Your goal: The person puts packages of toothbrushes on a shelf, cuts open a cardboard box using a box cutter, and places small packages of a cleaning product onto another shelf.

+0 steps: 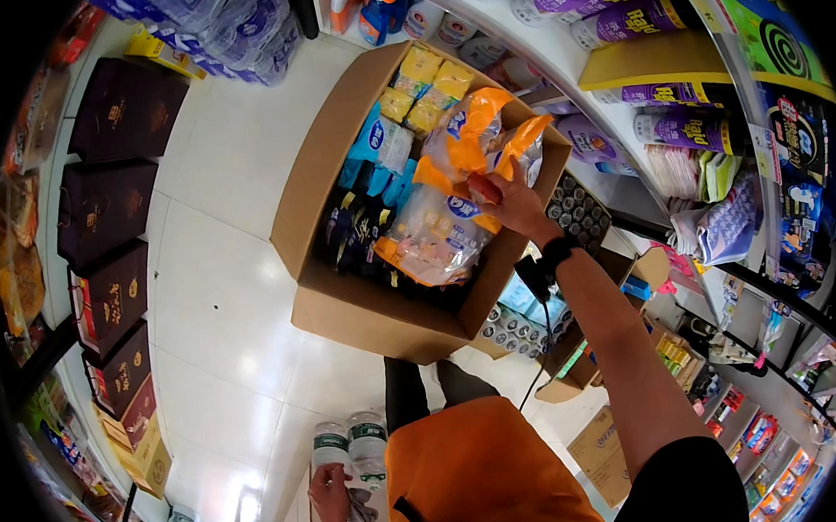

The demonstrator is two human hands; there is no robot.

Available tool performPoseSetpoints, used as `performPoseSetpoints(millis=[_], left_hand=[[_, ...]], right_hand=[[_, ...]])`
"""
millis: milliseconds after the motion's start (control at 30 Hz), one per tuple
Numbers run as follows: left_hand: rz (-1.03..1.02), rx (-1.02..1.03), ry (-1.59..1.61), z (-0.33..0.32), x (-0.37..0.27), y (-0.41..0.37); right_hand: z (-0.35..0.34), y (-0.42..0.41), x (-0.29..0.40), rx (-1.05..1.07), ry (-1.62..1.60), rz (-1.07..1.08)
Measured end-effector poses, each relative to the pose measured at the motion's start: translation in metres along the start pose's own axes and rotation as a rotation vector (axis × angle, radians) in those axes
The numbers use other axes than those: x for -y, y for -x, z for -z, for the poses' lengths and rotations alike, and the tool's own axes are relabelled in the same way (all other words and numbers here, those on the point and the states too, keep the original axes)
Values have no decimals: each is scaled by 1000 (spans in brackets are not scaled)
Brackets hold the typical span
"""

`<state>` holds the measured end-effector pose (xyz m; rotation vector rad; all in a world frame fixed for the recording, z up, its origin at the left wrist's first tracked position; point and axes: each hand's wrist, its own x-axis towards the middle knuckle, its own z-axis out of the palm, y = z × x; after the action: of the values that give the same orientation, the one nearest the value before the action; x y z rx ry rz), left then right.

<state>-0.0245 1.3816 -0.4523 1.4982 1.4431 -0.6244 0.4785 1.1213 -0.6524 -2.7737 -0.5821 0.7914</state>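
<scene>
A large open cardboard box (386,330) stands in front of me, holding orange-and-clear plastic packages (434,235), yellow packs (437,83), blue-and-white packs (383,146) and dark packages (352,225). My right hand (518,202) reaches into the box's right side, over the orange-and-clear packages. A small red object (484,188) lies at its fingers; whether the hand grips it or only touches it is unclear. A black band is on the wrist. My left hand (329,489) is low at my left side, its fingers curled, beside a grey cloth-like item (361,506) and large water bottles (366,441).
Shelves with purple spray cans (629,19) and folded cloths (731,209) curve along the right. Dark gift bags (107,213) line the left side. Wrapped bottle packs (236,29) stand at the upper left. More open cartons (583,366) and cans (578,210) are right of the box.
</scene>
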Motion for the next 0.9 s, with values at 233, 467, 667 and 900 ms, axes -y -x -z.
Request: performPoseSetpoints(millis=[233, 467, 667, 900], left_hand=[[26, -29, -119, 5, -6, 14], [-27, -22, -217, -1, -37, 18], [-65, -16, -279, -9, -67, 21], [-165, 49, -298, -27, -103, 24]], right_hand=[[-36, -25, 18, -228, -219, -197], [-30, -43, 18, -256, 107, 49], [-49, -35, -28, -106, 176, 88], [-64, 108, -58, 149, -118, 457]])
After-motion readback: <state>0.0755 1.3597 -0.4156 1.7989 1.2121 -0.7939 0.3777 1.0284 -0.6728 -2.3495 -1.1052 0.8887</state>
